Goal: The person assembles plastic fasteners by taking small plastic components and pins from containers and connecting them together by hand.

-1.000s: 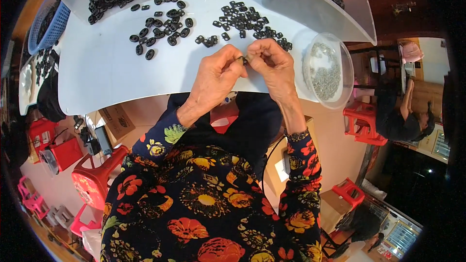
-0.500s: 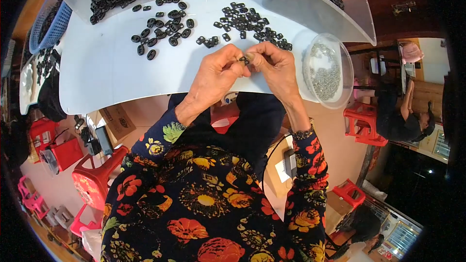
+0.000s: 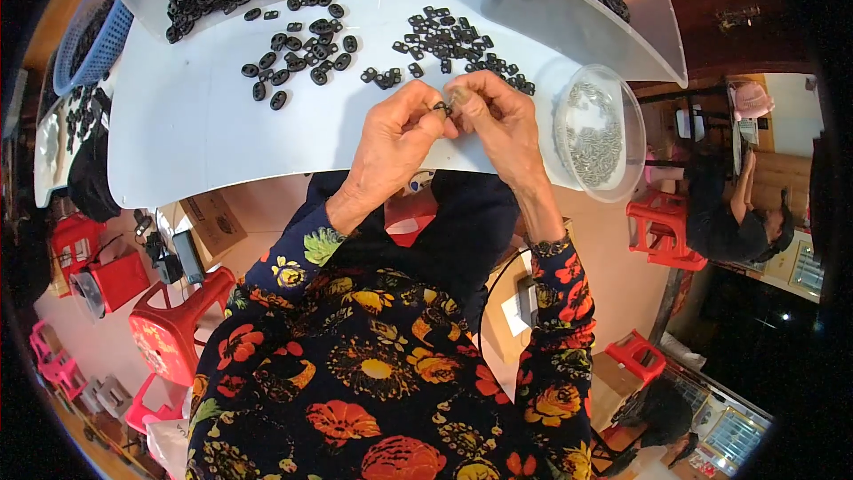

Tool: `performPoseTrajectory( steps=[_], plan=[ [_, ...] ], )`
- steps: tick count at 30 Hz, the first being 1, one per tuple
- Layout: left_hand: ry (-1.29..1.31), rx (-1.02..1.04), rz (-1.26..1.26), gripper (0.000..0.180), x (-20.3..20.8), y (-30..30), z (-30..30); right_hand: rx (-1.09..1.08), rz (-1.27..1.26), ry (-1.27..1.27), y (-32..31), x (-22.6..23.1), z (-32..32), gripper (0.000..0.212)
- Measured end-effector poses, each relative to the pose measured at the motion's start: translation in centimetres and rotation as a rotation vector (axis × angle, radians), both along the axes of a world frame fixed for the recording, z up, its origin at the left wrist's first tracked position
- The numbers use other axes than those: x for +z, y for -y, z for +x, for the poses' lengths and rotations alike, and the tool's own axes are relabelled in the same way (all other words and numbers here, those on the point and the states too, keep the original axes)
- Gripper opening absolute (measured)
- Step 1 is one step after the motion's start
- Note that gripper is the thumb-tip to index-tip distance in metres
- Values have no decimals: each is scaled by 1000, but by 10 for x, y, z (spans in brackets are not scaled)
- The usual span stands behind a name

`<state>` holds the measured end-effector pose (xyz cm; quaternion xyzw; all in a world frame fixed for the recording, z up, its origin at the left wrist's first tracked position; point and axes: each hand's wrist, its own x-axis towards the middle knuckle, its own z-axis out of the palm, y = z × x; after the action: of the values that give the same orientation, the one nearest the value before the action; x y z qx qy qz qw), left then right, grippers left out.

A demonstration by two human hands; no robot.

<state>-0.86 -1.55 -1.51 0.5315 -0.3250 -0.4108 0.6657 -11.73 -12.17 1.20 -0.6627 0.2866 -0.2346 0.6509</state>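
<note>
Left hand (image 3: 395,138) and right hand (image 3: 498,120) both pinched together on 1 small black plastic piece (image 3: 442,108) above white table (image 3: 195,133); clear round bowl of metal bits (image 3: 597,133) near right.

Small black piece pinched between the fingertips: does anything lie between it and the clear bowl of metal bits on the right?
Nothing visible does. The small black piece is pinched by left hand and right hand; only bare white table lies toward the clear bowl.

Two hands pinch a small black part over a white table.

The left hand (image 3: 391,138) and right hand (image 3: 498,116) meet fingertip to fingertip around the small black part (image 3: 442,108); loose black pieces (image 3: 306,44) lie farther away, a clear bowl of metal bits (image 3: 593,133) right.
</note>
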Motion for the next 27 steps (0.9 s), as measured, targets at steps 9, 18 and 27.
performPoseTrajectory(
  steps=[9, 18, 27],
  plan=[
    [-20, 69, -54, 2, -4, 2, -3, -91, -4, 77, -15, -9, 9, 14],
    [-75, 114, -70, 4, 0, 2, -4, -134, 89, 186, -20, -16, 6, 11],
    [419, 114, 5, 18, 10, -39, 40, -94, 185, 238, -15, -20, -1, 9]
  ],
)
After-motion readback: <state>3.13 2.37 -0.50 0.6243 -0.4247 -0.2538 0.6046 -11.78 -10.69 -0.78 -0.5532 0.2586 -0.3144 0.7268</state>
